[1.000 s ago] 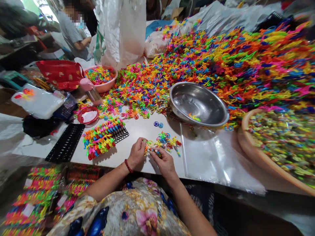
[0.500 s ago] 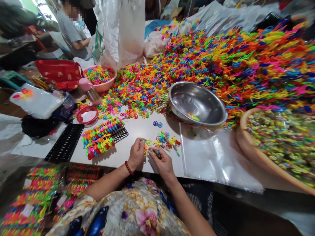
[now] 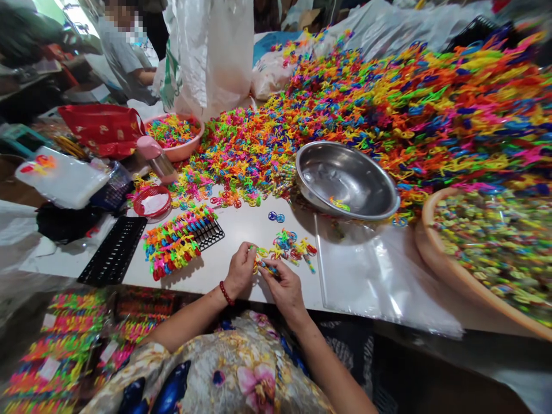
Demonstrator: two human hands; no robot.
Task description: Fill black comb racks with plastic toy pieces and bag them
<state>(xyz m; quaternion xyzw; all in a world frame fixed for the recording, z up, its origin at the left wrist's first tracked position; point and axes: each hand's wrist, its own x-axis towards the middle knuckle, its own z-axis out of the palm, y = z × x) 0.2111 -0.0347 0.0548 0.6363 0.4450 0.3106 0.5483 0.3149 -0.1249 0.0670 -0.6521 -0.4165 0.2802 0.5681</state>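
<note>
My left hand [image 3: 241, 269] is closed on a small plastic toy piece [image 3: 261, 252], green and yellow, near the table's front edge. Close beside it, my right hand [image 3: 284, 286] pinches a small multicoloured plastic piece [image 3: 271, 268]; its exact kind is partly hidden by the fingers. The two pieces meet or nearly meet between my fingertips. Just beyond my right hand lies a little heap of coloured plastic toy pieces [image 3: 287, 241]. To the left, a black rack [image 3: 210, 234] holds rows of bright toys [image 3: 170, 244]. Two blue wheel-shaped pieces [image 3: 276, 217] lie farther back.
A steel bowl [image 3: 366, 195] stands behind on the right, before a huge pile of coloured pieces [image 3: 345, 103]. Clear plastic bags [image 3: 371, 276] lie at right beside a large orange tub [image 3: 426, 230]. Another black rack [image 3: 112, 250] and a red basket [image 3: 152, 202] are leftward.
Both hands stay in nearly the same place. The fingers of my right hand have shifted slightly on the small piece, which now sits a little nearer my left fingertips.
</note>
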